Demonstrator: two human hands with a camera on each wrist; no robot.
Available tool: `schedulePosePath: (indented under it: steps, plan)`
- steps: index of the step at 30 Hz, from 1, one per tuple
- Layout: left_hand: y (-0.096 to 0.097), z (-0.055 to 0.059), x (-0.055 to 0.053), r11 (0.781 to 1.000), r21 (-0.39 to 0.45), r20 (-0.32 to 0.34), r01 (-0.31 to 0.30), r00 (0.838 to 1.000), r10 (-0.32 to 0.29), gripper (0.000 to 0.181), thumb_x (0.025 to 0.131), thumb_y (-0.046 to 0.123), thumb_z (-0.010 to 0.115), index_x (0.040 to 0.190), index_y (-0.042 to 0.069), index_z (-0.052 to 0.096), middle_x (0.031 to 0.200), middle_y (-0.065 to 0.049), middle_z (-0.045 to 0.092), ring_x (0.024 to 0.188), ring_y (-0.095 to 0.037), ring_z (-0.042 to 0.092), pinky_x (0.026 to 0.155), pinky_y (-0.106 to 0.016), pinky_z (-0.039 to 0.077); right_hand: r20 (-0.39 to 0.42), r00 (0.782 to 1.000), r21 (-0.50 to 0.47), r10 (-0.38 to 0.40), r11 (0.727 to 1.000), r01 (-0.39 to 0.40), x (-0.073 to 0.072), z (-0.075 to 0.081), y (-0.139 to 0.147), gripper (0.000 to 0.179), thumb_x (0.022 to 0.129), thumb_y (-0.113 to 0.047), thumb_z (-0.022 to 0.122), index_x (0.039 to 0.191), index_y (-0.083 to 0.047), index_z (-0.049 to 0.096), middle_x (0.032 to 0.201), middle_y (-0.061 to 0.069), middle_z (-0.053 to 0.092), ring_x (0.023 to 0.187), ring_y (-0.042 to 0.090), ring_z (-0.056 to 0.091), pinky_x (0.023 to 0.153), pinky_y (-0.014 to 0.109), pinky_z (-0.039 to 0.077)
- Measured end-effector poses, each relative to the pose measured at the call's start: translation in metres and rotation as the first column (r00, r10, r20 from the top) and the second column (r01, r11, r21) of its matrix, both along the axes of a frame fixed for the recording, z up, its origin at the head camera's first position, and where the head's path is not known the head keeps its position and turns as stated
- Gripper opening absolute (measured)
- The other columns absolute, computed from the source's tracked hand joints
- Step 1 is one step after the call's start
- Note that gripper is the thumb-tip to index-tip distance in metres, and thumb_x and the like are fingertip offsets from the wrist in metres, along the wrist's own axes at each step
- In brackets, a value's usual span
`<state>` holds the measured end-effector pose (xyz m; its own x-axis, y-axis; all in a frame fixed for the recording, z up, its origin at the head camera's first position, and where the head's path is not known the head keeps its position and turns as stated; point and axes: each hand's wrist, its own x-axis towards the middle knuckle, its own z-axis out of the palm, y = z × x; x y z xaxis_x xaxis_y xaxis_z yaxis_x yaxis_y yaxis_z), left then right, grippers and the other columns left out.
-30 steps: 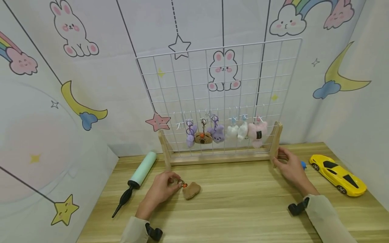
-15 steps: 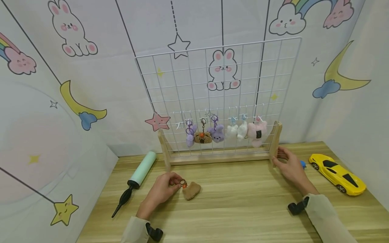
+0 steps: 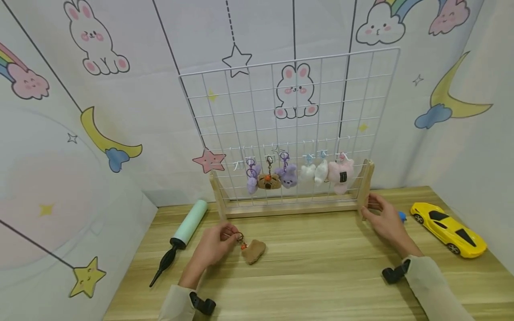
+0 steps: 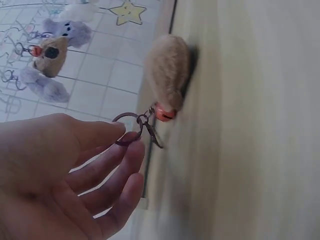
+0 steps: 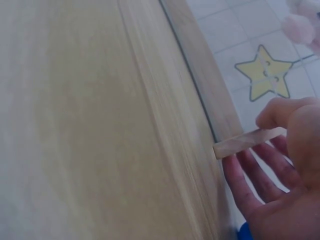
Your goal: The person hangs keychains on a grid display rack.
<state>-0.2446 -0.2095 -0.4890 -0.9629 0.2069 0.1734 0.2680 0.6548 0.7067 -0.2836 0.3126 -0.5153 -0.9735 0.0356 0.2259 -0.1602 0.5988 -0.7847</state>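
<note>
Between thumb and index finger, my left hand (image 3: 214, 244) pinches the metal key ring (image 4: 125, 115) of a plush keychain. Its brown fuzzy body (image 3: 254, 252) lies on the table to the right of those fingers, and an orange bell (image 4: 164, 113) and a clasp join it to the ring. My right hand (image 3: 386, 221) grips the right wooden support (image 3: 364, 189) of a white wire grid rack (image 3: 321, 107), thumb on one side and fingers on the other. Purple, brown, white and pink plush keychains, such as a brown one (image 3: 269, 181), hang from the rack's hooks.
A mint-green hand pump (image 3: 192, 223) with a black nozzle lies left of the left hand. On the right sits a yellow toy car (image 3: 449, 229), with a small blue object (image 3: 402, 217) behind the right hand. A printed white cloth backs the wooden table (image 3: 305, 272).
My left hand has shifted slightly away from me, raising the key ring a little, while the brown plush stays on the table. My right hand keeps its grip on the support.
</note>
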Motion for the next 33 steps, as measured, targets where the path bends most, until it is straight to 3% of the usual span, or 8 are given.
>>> schedulePosePath:
  steps: [7, 12, 18, 25, 33]
  plan:
    - [0.005, 0.018, 0.005, 0.998, 0.063, -0.037, -0.018, 0.999, 0.021, 0.007, 0.103, 0.016, 0.076, 0.109, 0.012, 0.074, 0.11, -0.004, 0.078, 0.107, -0.03, 0.078, 0.091, -0.044, 0.065, -0.001, 1.0, 0.003, -0.004, 1.0, 0.004, 0.0, -0.002, -0.001, 0.067, 0.111, -0.032, 0.062, 0.161, 0.007, 0.041, 0.146, 0.037, 0.06, 0.135, 0.055, 0.059, 0.106, 0.067, 0.049]
    - [0.011, 0.033, 0.008, 0.995, 0.098, -0.089, -0.031, 0.995, 0.04, 0.007, 0.102, 0.016, 0.078, 0.108, 0.014, 0.075, 0.105, -0.003, 0.078, 0.101, -0.025, 0.079, 0.087, -0.039, 0.065, -0.013, 1.0, 0.015, -0.004, 1.0, 0.004, 0.0, 0.0, -0.003, 0.066, 0.11, -0.03, 0.064, 0.159, 0.008, 0.043, 0.144, 0.037, 0.062, 0.133, 0.055, 0.061, 0.102, 0.059, 0.053]
    - [0.021, 0.054, 0.009, 0.983, 0.161, -0.174, -0.088, 0.978, 0.116, 0.008, 0.101, 0.021, 0.079, 0.108, 0.017, 0.078, 0.098, -0.001, 0.08, 0.091, -0.015, 0.076, 0.079, -0.028, 0.064, -0.009, 1.0, 0.015, -0.005, 1.0, 0.005, 0.002, 0.002, -0.002, 0.067, 0.11, -0.031, 0.064, 0.16, 0.008, 0.042, 0.144, 0.036, 0.062, 0.133, 0.054, 0.061, 0.101, 0.055, 0.054]
    - [0.029, 0.077, 0.005, 0.95, 0.287, -0.266, -0.12, 0.943, 0.199, 0.013, 0.102, 0.022, 0.078, 0.111, 0.012, 0.079, 0.103, -0.005, 0.081, 0.095, -0.019, 0.076, 0.08, -0.023, 0.062, 0.001, 1.0, -0.005, 0.005, 1.0, -0.005, 0.002, 0.002, -0.001, 0.067, 0.111, -0.032, 0.063, 0.161, 0.008, 0.041, 0.146, 0.037, 0.06, 0.134, 0.055, 0.059, 0.105, 0.063, 0.051]
    - [0.04, 0.096, 0.001, 0.888, 0.452, -0.313, -0.08, 0.918, 0.242, 0.017, 0.106, 0.021, 0.072, 0.119, 0.013, 0.08, 0.113, -0.007, 0.081, 0.102, -0.017, 0.075, 0.083, -0.015, 0.058, -0.03, 1.0, 0.006, 0.005, 1.0, -0.005, 0.001, 0.001, -0.002, 0.066, 0.109, -0.03, 0.066, 0.159, 0.008, 0.044, 0.142, 0.036, 0.063, 0.131, 0.054, 0.063, 0.102, 0.06, 0.052]
